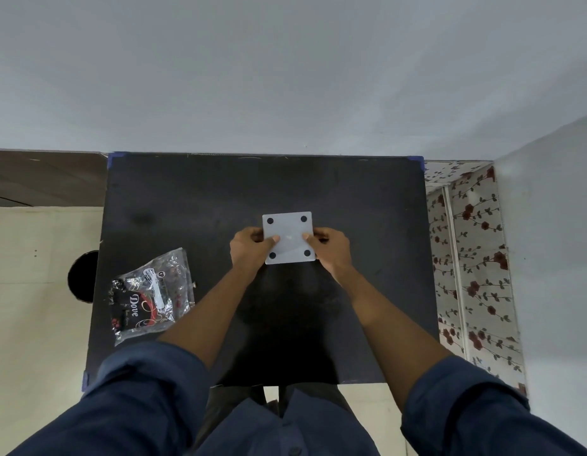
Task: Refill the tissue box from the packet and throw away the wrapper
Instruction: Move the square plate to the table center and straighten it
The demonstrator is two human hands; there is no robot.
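The tissue box (288,237) is turned over, showing a square pale grey base with a black round foot near each corner. It sits at the middle of the black table (193,199). My left hand (249,246) grips its left side, thumb on the base. My right hand (328,246) grips its right side the same way. A crinkled clear plastic wrapper (152,294) with a black, red and gold "Dove" print lies flat near the table's left edge, apart from both hands. Whether it holds tissues I cannot tell.
A round black opening (85,276) shows on the cream floor just left of the table. A rose-patterned cloth (473,258) hangs along the table's right side. Behind the table stands a plain grey wall (285,77).
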